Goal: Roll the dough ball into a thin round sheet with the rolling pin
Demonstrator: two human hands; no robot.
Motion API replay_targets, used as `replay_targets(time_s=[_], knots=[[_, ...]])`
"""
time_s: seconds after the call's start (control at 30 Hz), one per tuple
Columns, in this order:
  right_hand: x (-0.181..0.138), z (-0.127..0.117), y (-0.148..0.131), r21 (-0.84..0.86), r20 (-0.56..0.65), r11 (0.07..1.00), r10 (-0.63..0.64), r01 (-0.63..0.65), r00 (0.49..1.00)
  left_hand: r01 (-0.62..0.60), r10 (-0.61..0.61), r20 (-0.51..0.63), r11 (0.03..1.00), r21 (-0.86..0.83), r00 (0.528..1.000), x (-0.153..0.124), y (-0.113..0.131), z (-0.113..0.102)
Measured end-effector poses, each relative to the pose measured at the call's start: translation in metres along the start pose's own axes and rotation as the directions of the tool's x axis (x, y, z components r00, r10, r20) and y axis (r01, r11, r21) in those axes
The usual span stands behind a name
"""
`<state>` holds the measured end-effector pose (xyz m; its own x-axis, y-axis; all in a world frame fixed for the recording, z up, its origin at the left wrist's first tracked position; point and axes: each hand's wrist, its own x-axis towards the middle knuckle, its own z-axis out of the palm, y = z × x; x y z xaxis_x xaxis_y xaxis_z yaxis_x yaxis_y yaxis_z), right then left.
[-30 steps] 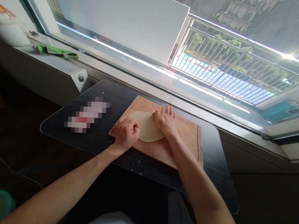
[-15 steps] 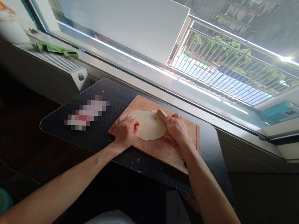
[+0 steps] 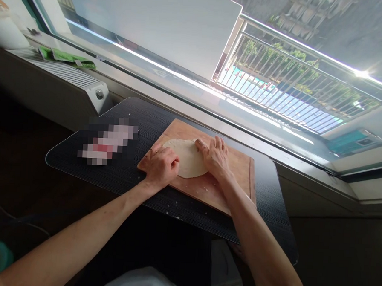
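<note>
A thin, pale, roundish sheet of dough (image 3: 190,164) lies on a wooden cutting board (image 3: 188,187). My left hand (image 3: 162,166) is closed at the dough's left edge, its curled fingers over that edge; the exact pinch is hidden. Over the dough's right side, my right hand (image 3: 217,158) bears on a short wooden rolling pin (image 3: 199,144). Only the pin's far end shows; the rest is under the palm. The fingers of this hand stretch forward past the pin.
The board rests on a dark table (image 3: 122,111) with rounded corners and flour specks. A blurred-out pinkish item (image 3: 109,143) lies at its left. Behind are a window sill, a radiator (image 3: 88,84) with a green cloth (image 3: 64,57), and a white container (image 3: 8,29).
My right hand has shifted slightly left with the rolling pin, and its fingers have straightened from a curled grip. My left hand stays at the dough's edge.
</note>
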<state>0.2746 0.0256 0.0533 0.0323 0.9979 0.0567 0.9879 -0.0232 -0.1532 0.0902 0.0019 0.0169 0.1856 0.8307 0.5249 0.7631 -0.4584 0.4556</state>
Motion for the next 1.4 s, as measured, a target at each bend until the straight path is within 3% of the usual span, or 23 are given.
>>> replay_targets(time_s=[0.1,0.23,0.3,0.43,0.63,0.73,0.83,0.93,1.03,1.13,1.27,1.4], knots=[[-0.003,0.002,-0.004,0.001,-0.015,1.0,0.027,-0.027,1.0,0.0,0.0,-0.009,1.0,-0.001,1.0,0.0,0.001,0.0],[-0.009,-0.001,-0.01,0.048,0.068,0.992,-0.116,0.113,0.991,-0.007,0.007,-0.007,1.0,-0.001,1.0,0.0,0.001,0.0],[-0.001,-0.006,-0.003,0.062,0.084,0.995,-0.078,0.073,0.993,-0.013,0.013,-0.004,1.0,-0.002,1.0,0.0,0.0,0.001],[0.013,-0.005,0.006,0.091,0.063,0.988,0.118,-0.124,0.991,-0.005,0.005,-0.018,1.0,0.003,1.0,0.0,0.0,0.001],[-0.015,0.011,-0.016,0.049,0.027,0.998,-0.047,0.046,0.999,-0.013,0.013,-0.026,1.0,0.0,1.0,0.001,0.0,0.001],[-0.005,0.005,-0.011,-0.013,0.009,1.0,-0.006,0.006,1.0,-0.013,0.013,-0.03,1.0,-0.011,0.999,-0.001,-0.001,0.002],[0.009,-0.003,-0.001,-0.041,-0.081,0.998,0.041,-0.044,0.996,0.02,-0.021,-0.026,0.999,-0.036,0.999,-0.001,0.0,-0.002],[0.004,-0.007,0.004,-0.034,-0.123,0.999,-0.009,0.004,0.992,0.103,-0.104,-0.022,0.993,-0.053,0.994,0.013,0.0,-0.007],[-0.011,-0.013,0.011,-0.008,-0.039,1.0,-0.01,0.01,0.999,0.188,-0.189,0.054,0.982,0.013,0.981,0.041,-0.002,-0.007],[-0.016,-0.023,0.034,-0.016,0.016,0.997,0.073,-0.072,0.997,0.241,-0.283,0.235,0.951,0.192,0.93,0.069,-0.004,-0.004],[-0.016,-0.034,0.078,-0.12,-0.039,0.975,0.184,-0.187,0.982,0.214,-0.355,0.4,0.91,0.355,0.845,0.09,0.0,-0.006],[-0.023,-0.036,0.096,-0.157,0.015,0.974,0.168,-0.163,0.986,0.214,-0.405,0.574,0.904,0.371,0.712,0.102,0.002,-0.018]])
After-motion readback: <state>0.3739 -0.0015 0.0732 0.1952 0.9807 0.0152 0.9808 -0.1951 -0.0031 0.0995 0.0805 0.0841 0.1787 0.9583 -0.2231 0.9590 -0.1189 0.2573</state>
